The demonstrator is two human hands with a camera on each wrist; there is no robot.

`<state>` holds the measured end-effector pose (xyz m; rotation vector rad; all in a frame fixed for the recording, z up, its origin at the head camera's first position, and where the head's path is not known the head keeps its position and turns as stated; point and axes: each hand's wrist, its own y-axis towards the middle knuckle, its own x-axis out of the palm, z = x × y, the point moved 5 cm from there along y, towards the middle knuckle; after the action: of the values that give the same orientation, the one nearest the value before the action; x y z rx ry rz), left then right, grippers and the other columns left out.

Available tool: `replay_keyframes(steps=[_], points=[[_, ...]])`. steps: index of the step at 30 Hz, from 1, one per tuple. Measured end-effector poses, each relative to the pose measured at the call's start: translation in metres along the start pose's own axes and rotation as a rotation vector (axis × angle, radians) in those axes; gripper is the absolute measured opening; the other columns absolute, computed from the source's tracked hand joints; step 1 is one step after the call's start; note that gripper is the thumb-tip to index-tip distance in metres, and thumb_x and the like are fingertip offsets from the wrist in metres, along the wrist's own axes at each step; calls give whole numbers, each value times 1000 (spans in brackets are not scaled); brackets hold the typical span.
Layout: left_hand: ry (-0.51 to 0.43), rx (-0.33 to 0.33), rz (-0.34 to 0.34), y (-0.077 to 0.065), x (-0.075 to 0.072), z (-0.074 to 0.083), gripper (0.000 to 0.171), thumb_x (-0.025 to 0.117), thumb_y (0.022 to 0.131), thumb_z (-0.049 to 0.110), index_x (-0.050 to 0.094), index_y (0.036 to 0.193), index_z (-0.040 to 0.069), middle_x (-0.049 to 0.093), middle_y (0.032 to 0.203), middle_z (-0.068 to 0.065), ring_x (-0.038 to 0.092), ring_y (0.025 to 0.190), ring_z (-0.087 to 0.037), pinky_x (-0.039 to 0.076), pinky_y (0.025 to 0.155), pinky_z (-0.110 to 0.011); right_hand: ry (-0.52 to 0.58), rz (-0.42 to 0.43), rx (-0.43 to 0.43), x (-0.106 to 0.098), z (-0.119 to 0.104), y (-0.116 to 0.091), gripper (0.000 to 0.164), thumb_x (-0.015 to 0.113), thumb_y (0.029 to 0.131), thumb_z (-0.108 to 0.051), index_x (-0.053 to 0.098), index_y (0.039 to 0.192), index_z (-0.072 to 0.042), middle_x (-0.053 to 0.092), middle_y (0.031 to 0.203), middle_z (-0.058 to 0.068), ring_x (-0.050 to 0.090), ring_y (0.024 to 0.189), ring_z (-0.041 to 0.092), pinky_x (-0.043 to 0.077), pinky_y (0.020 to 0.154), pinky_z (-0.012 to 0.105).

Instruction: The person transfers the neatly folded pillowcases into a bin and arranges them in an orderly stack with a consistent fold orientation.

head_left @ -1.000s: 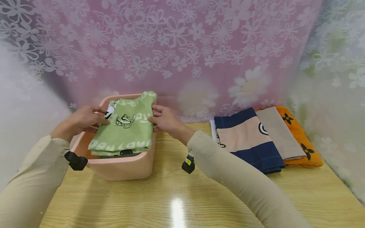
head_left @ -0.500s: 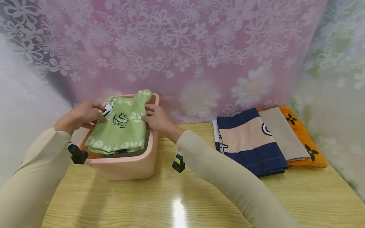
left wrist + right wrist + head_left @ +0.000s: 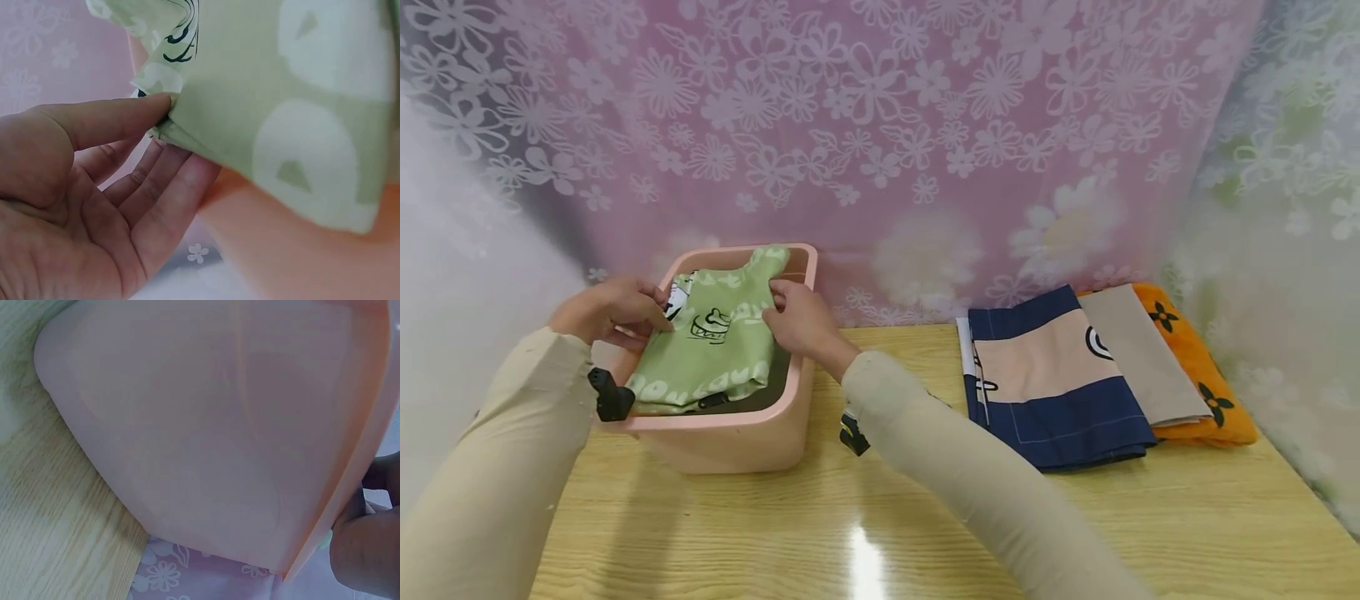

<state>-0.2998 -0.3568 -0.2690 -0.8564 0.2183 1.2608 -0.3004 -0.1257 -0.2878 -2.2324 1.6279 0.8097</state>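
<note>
A folded green cloth (image 3: 724, 337) with white lettering and a black line drawing lies within the mouth of a pink plastic bin (image 3: 722, 442). My left hand (image 3: 617, 310) pinches the cloth's left edge. The left wrist view shows the thumb on top and fingers beneath the green cloth (image 3: 237, 94). At the cloth's right edge, my right hand (image 3: 805, 321) pinches it just above the bin's right rim. In the right wrist view the bin's side wall (image 3: 187, 425) hides most of that hand (image 3: 369, 550). A black-and-white patterned patch (image 3: 677, 296) shows at the cloth's left side.
On the right of the wooden table (image 3: 775, 533) lie a folded navy and peach cloth (image 3: 1037, 358), a beige cloth (image 3: 1150, 358) and an orange cloth (image 3: 1225, 408) with black flowers, overlapping. A pink floral curtain (image 3: 880, 150) hangs behind.
The green cloth has shifted left and lower into the bin, uncovering more of its right rim. My right hand has moved left with it; my left hand has moved only slightly.
</note>
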Motion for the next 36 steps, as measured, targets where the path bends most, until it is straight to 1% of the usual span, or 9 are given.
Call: replay_keyframes(steps=[4,7,13,15,18,25,28,32,36], points=[[0,4,18,-1,0,-2,26,65,86,1,48,105,-2,51,72,-2,53,66,-15,53,61,-35,-36,4,2,3,-2,0,49,55,96,-16,45,143,-8,61,126,4,56,115,14,42,94,22],[1,6,24,-2,1,-4,24,65,87,1,48,103,-3,50,73,-2,52,67,-15,53,61,-35,-45,7,4,5,-1,0,49,55,96,-15,44,143,-8,61,126,4,56,115,14,42,94,22],[7,23,31,-4,0,-11,33,64,88,2,43,112,-7,55,83,-3,57,73,-14,54,65,-34,-49,5,-4,8,-3,-1,49,54,97,-16,43,144,-8,59,129,5,54,118,14,40,97,22],[3,24,34,-4,-1,-14,35,64,88,2,42,114,-7,56,83,-3,57,73,-13,54,65,-34,-39,4,-4,9,-4,-2,49,53,96,-16,43,144,-8,59,129,5,54,118,14,40,97,22],[-9,28,40,-5,-1,-15,34,64,87,1,44,114,-8,56,81,-1,57,72,-13,54,64,-34,-30,6,-8,10,-5,-3,49,53,96,-15,43,143,-7,58,130,7,53,119,15,40,98,23],[5,50,41,-6,0,-12,26,67,87,4,52,106,-4,55,84,-1,59,72,-14,55,67,-35,-66,23,-14,7,-4,-3,47,53,97,-15,44,143,-7,57,132,7,52,119,15,39,99,24],[9,48,39,-6,0,-9,28,66,88,4,50,109,-5,53,85,-2,57,71,-14,55,68,-35,-70,24,-20,6,-4,-3,47,53,97,-15,44,143,-6,57,131,8,52,119,16,39,99,24],[17,46,32,-4,1,-5,33,64,89,4,46,114,-6,51,88,-4,55,71,-14,54,67,-34,-48,36,-19,2,-2,-3,47,54,97,-15,44,142,-6,58,130,8,53,120,17,39,99,23],[0,53,34,-2,2,-4,32,65,88,4,46,112,-6,53,86,-3,57,71,-13,54,66,-33,-48,39,-16,0,0,-2,47,54,97,-16,44,143,-6,58,129,7,52,121,17,38,100,23]])
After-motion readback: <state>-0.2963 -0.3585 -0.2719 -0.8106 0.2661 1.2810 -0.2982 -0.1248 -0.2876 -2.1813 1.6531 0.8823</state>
